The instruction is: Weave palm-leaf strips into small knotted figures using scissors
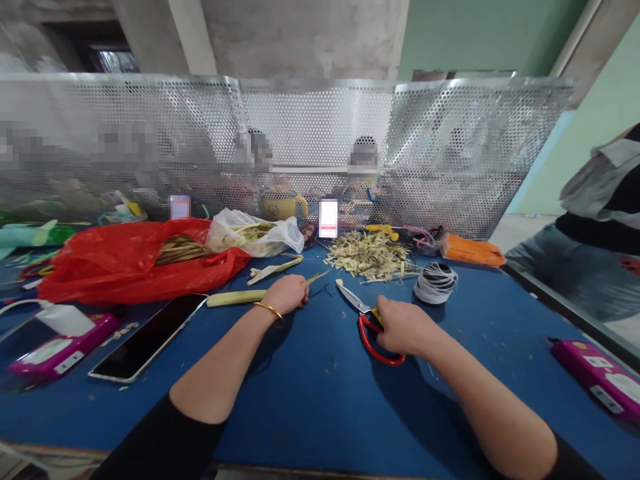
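Observation:
My left hand (287, 293), with a gold bangle on the wrist, is closed around a pale green plant stalk (235, 297) that lies on the blue table (310, 387); a thin tip of the stalk sticks out to the right of the fist. My right hand (403, 327) is closed on the red handles of a pair of scissors (367, 320) resting on the table, blades pointing up and left toward the stalk. A pile of cut stalk trimmings (370, 255) lies just beyond the scissors.
A red plastic bag (125, 263) and a white bag (260, 233) hold more stalks. A phone (150, 337), pink devices (60, 350) (600, 377), a spool of wire (435, 283) and an orange item (470, 250) lie around. A perforated metal screen (320, 133) stands behind; a person's clothing (595, 220) at right.

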